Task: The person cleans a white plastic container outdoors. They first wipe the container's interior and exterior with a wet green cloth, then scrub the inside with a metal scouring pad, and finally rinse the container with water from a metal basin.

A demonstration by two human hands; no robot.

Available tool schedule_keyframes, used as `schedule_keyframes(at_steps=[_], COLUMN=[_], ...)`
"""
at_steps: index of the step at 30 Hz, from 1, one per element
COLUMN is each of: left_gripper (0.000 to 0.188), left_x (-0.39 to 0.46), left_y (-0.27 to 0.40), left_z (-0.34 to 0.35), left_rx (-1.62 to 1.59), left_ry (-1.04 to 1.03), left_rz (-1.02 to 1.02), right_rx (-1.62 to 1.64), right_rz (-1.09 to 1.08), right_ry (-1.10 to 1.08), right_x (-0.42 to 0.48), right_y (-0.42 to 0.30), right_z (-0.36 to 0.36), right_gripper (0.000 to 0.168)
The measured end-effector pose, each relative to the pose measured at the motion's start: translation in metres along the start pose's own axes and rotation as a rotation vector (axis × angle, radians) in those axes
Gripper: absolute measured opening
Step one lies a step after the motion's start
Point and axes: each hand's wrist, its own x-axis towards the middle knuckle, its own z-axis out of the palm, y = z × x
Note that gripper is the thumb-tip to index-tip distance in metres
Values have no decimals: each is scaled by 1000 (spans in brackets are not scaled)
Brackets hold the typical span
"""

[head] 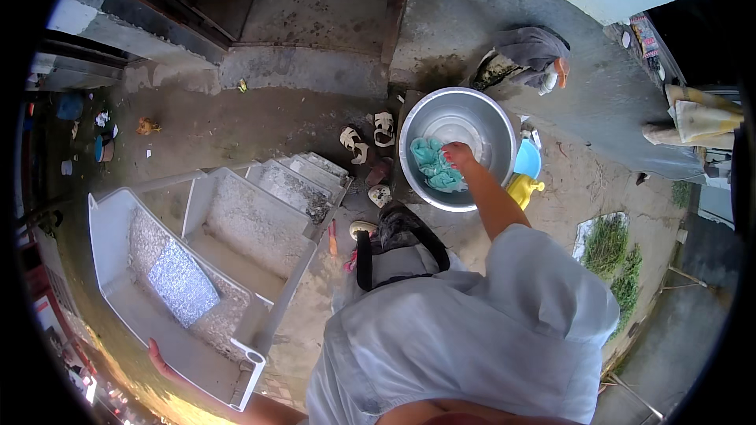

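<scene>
My right hand (459, 156) reaches into a wide metal basin (407, 124). Its curled fingers grip a crumpled teal cloth or thin bag (431, 159) on the basin's left side. At the lower left, my left hand (162, 363) is at the outer edge of a large white plastic liner (248, 218) with stepped compartments. That hand is partly hidden behind the edge, so its grip is unclear. A shiny silvery patch (184, 283) shows in the liner's nearest compartment, and speckled grime covers several inner walls.
Beside the basin are a light blue bowl (528, 159) and a yellow plastic jug (522, 190). Sandals (354, 144) lie left of it. A grey cloth (525, 53) drapes over something behind. Green plants (608, 242) lie at right; a chicken (146, 126) stands far left.
</scene>
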Motion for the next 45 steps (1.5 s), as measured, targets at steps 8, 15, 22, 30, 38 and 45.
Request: schedule_keyframes(at_steps=[8, 15, 22, 30, 38, 45], left_gripper=[35, 38, 41, 44, 45, 56], left_x=[-7, -3, 16, 51, 58, 50], left_y=[21, 17, 23, 22, -18, 9], left_z=[74, 88, 53, 13, 4, 6], left_rx=[31, 2, -158, -500, -890, -898], left_ry=[-27, -9, 35, 71, -179, -219], left_rz=[-340, -492, -625, -855, -929, -926], right_rx=[-374, -287, 455, -128, -372, -288], right_rz=[192, -32, -189, -612, -920, -1475], right_ry=[487, -38, -214, -201, -258, -581], right_x=[68, 80, -48, -164, -344, -487], right_y=[109, 89, 26, -79, -224, -333], right_z=[33, 36, -23, -82, -72, 8], right_gripper=[89, 53, 44, 38, 38, 55])
